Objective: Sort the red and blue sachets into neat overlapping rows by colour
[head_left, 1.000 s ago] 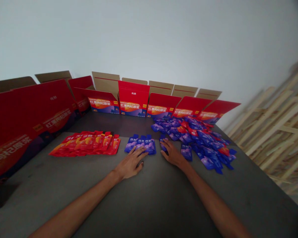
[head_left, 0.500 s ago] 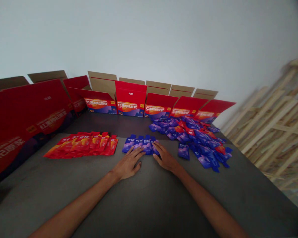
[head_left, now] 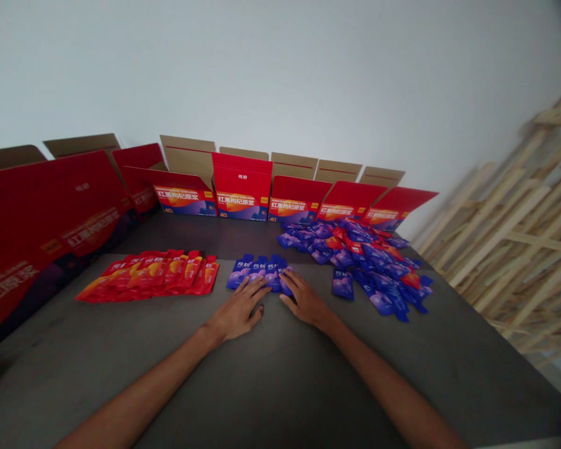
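The left hand (head_left: 237, 310), at the centre of the frame, lies palm down with fingers extended and slightly parted, its fingertips over the lower edges of the short row of flat, glossy blue-purple pouches (head_left: 258, 268); the thumb stands apart, and no grip around anything shows. The right hand (head_left: 306, 300), just right of centre, is likewise loosely open, its fingertips laid on the pouch at the right end of that row and its thumb held away, pressing rather than clasping as far as can be seen. The pouches in the row overlap side by side, spouts toward the top of the frame. Right of the right hand lies a single blue-purple pouch (head_left: 343, 284), just beside a loose heap of blue-purple pouches mixed with some red ones (head_left: 383, 268). Left of centre, a longer overlapping row of shiny red-orange pouches (head_left: 149, 274) lies on the dark grey bench (head_left: 280, 386). Beyond, printed red and blue cardboard boxes (head_left: 243, 199) stand with flaps up before a pale wall (head_left: 280, 75); a larger-looking red cardboard box (head_left: 51, 218) fills the left edge, and pale wooden slats (head_left: 518, 237) lean at the right, blurred.
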{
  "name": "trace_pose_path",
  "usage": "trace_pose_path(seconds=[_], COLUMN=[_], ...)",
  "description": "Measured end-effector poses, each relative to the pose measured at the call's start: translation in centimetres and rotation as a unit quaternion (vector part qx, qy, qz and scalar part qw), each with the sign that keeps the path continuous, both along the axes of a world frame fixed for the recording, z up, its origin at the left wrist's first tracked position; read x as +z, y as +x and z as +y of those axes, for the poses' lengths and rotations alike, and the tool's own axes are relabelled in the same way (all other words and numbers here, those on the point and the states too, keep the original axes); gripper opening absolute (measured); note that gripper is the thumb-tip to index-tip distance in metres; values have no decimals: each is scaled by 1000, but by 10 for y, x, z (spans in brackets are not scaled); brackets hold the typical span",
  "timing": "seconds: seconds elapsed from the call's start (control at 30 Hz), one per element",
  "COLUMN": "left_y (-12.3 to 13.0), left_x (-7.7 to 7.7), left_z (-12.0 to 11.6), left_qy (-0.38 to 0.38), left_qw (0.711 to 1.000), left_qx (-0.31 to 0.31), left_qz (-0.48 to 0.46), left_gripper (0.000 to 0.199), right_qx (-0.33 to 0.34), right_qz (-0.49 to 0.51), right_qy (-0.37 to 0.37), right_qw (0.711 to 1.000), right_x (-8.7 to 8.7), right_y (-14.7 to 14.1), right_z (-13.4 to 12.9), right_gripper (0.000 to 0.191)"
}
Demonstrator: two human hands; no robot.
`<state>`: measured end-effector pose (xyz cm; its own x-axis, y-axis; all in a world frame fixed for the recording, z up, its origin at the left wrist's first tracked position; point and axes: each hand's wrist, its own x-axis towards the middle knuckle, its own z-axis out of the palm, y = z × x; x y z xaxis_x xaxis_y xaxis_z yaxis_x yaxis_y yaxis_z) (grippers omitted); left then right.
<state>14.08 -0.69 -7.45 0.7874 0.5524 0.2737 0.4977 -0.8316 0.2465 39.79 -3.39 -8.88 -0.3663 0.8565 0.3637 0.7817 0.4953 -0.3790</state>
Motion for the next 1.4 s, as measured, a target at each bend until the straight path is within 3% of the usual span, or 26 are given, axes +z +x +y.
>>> trace_pose_path(seconds=[0.4, 1.0, 1.1, 1.2, 1.3, 1.4], left_y=[0, 1, 0, 0, 0, 0], left_x=[1, 5, 6, 6, 6, 6], left_z=[0, -2, -2, -2, -2, -2], left_qy=[-2, 1, -3, -11, -14, -12], left_qw=[1000, 1000, 1000, 1000, 1000, 1000], left_qx=[0, -10, -8, -9, -7, -8], left_qz=[-1, 0, -7, -8, -8, -10], left_gripper=[62, 54, 52, 51, 53, 55], right_qx=[-81, -109, -163, -265, -358, -403], right_qz=[-35, -27, -35, -64, -101, -123], right_qy=[11, 27, 51, 57, 12, -46], right_qw=[996, 993, 985, 960, 928, 906], right_x=[-10, -6, 1, 7, 7, 2], right_y=[-3, 1, 19, 47, 69, 77], right_z=[15, 16, 13, 2, -15, -26], right_gripper=[60, 54, 52, 53, 55, 56])
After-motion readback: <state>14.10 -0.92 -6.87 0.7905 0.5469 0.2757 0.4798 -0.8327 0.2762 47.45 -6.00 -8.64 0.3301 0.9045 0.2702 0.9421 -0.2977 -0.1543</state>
